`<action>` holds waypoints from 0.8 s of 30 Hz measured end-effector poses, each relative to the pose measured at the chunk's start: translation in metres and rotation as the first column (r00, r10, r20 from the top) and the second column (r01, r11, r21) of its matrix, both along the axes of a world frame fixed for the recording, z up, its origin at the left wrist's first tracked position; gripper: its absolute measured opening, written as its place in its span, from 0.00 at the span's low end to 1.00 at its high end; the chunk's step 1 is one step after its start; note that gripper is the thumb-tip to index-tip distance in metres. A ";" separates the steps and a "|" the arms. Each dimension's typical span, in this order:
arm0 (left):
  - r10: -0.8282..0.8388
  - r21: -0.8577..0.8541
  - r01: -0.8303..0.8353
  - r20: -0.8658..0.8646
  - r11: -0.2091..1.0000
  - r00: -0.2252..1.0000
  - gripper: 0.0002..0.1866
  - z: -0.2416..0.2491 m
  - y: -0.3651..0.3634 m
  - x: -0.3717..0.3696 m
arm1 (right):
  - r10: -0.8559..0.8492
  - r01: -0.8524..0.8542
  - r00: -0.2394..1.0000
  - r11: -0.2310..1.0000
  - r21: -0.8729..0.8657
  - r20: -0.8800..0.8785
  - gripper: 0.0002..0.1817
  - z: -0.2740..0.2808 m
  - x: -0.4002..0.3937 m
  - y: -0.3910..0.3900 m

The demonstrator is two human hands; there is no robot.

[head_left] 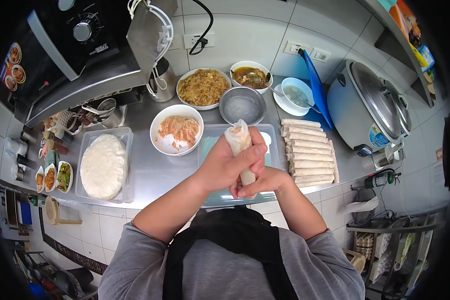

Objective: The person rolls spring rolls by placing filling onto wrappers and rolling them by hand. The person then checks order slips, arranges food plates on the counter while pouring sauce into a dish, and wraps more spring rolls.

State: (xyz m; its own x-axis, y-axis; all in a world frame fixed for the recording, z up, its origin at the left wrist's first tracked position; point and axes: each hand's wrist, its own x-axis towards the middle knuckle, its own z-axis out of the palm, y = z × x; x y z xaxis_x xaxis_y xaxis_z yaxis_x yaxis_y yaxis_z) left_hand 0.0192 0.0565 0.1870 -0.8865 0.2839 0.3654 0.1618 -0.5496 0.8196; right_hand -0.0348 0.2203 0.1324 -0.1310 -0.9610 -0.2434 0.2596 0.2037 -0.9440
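Observation:
Upright above a pale translucent board [210, 142], an unfried spring roll [239, 141] is held in both my hands. Its top end gapes a little and shows orange filling. My left hand [222, 162] wraps round its upper part. Lower down, my right hand [266, 181] closes on the bottom end. Finished-looking rolls [309, 155] lie stacked to the right. On the left, a white bowl [156, 144] holds pinkish-orange filling [180, 131], and a clear container [129, 165] holds a pile of round white wrappers [102, 167]. A metal bowl [242, 106] with whitish contents stands just behind my hands.
Behind are a bowl of brown shredded food [203, 87], a soup bowl [250, 76] and a bowl of clear liquid [297, 92]. A blue board [316, 90] leans beside a large rice cooker [367, 105]. Small dishes [64, 176] line the left; a microwave [80, 40] sits above.

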 end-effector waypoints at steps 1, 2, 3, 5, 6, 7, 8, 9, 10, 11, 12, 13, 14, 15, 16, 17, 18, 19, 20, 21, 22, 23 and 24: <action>0.005 0.003 -0.005 -0.005 1.000 1.000 0.12 0.007 0.000 0.002 | 0.036 -0.036 0.999 0.999 0.001 -0.021 0.15 0.002 0.001 -0.001; 0.041 -0.051 -0.042 -0.005 0.998 0.999 0.13 0.015 0.000 0.005 | 0.071 -0.071 0.997 0.997 0.002 -0.043 0.16 0.005 0.002 -0.001; 0.079 -0.107 -0.079 -0.008 0.991 0.997 0.14 0.019 0.000 0.006 | 0.076 -0.076 0.996 0.997 0.005 -0.049 0.16 0.008 0.005 -0.001; 0.175 -0.114 -0.181 -0.055 0.977 0.983 0.13 0.017 -0.001 0.006 | -0.175 0.179 0.940 0.984 -0.014 -0.294 0.22 0.017 0.014 0.002; 0.264 -0.120 -0.275 -0.096 0.954 0.960 0.13 0.017 -0.001 0.006 | -0.169 0.173 0.939 0.985 -0.015 -0.301 0.22 0.025 0.023 0.000; 0.271 -0.116 -0.282 -0.103 0.952 0.957 0.13 0.019 -0.003 0.005 | -0.548 0.463 0.737 0.836 -0.295 -0.396 0.25 0.036 0.034 -0.004; 0.403 -0.208 -0.426 -0.148 0.880 0.903 0.13 0.020 -0.003 0.005 | -0.839 0.615 0.413 0.544 -0.571 -0.354 0.29 0.048 0.043 -0.006; 0.519 -0.291 -0.556 -0.201 0.778 0.831 0.12 0.020 -0.004 0.005 | -0.836 0.611 0.417 0.549 -0.570 -0.358 0.29 0.064 0.049 -0.003; 0.594 -0.320 -0.650 -0.266 0.689 0.760 0.11 0.020 -0.003 0.004 | -0.725 0.452 0.045 0.628 -0.633 -0.687 0.32 0.080 0.055 0.003; 0.595 -0.318 -0.652 -0.267 0.688 0.758 0.11 0.021 -0.002 0.002 | -0.480 0.302 -0.392 0.738 -0.603 -0.785 0.36 0.088 0.058 0.006; 0.648 -0.342 -0.732 -0.341 0.589 0.681 0.12 0.021 -0.001 0.001 | -0.481 0.300 -0.395 0.738 -0.605 -0.783 0.36 0.086 0.059 0.001; 0.685 -0.356 -0.801 -0.417 0.482 0.597 0.13 0.022 0.000 -0.001 | -0.373 0.322 -0.540 0.737 -0.594 -0.755 0.37 0.081 0.062 -0.010; 0.681 -0.353 -0.800 -0.421 0.485 0.599 0.13 0.021 0.000 -0.002 | -0.248 0.347 -0.667 0.731 -0.587 -0.703 0.38 0.078 0.064 -0.018; 0.693 -0.337 -0.838 -0.472 0.429 0.545 0.13 0.019 0.000 -0.005 | -0.246 0.346 -0.672 0.729 -0.590 -0.699 0.38 0.077 0.064 -0.022; 0.701 -0.316 -0.873 -0.522 0.370 0.486 0.13 0.018 0.000 -0.007 | -0.225 0.363 -0.690 0.715 -0.598 -0.688 0.39 0.078 0.062 -0.025; 0.701 -0.310 -0.875 -0.524 0.372 0.484 0.13 0.019 0.000 -0.008 | -0.203 0.379 -0.707 0.701 -0.605 -0.677 0.39 0.080 0.060 -0.028; 0.709 -0.326 -0.885 -0.532 0.332 0.462 0.13 0.019 0.000 -0.009 | -0.201 0.377 -0.711 0.700 -0.606 -0.674 0.39 0.083 0.060 -0.031; 0.718 -0.342 -0.894 -0.540 0.291 0.440 0.14 0.020 -0.001 -0.010 | -0.205 0.370 -0.717 0.698 -0.613 -0.667 0.38 0.088 0.060 -0.034; 0.718 -0.339 -0.894 -0.539 0.293 0.440 0.14 0.020 -0.002 -0.011 | -0.208 0.365 -0.721 0.696 -0.618 -0.661 0.36 0.094 0.060 -0.036; 0.704 -0.364 -0.894 -0.561 0.261 0.434 0.13 0.020 -0.003 -0.012 | -0.205 0.366 -0.722 0.697 -0.616 -0.661 0.36 0.102 0.059 -0.037; 0.689 -0.388 -0.893 -0.583 0.229 0.430 0.13 0.020 -0.004 -0.013 | -0.185 0.358 -0.721 0.725 -0.588 -0.667 0.33 0.112 0.058 -0.039; 0.689 -0.389 -0.891 -0.581 0.232 0.433 0.13 0.019 -0.006 -0.012 | -0.166 0.350 -0.720 0.752 -0.558 -0.674 0.33 0.122 0.057 -0.040; 0.650 -0.384 -0.894 -0.623 0.232 0.436 0.12 0.018 -0.007 -0.012 | -0.164 0.352 -0.719 0.752 -0.557 -0.676 0.33 0.130 0.053 -0.042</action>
State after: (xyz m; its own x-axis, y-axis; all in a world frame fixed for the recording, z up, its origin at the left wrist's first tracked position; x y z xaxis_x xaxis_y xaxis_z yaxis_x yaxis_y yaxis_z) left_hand 0.0072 0.0491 0.2055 -0.6787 -0.2457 0.6921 0.4757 0.5710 0.6691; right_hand 0.0184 0.1783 0.2629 -0.3904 -0.5458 0.7414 -0.6805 0.7135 0.1670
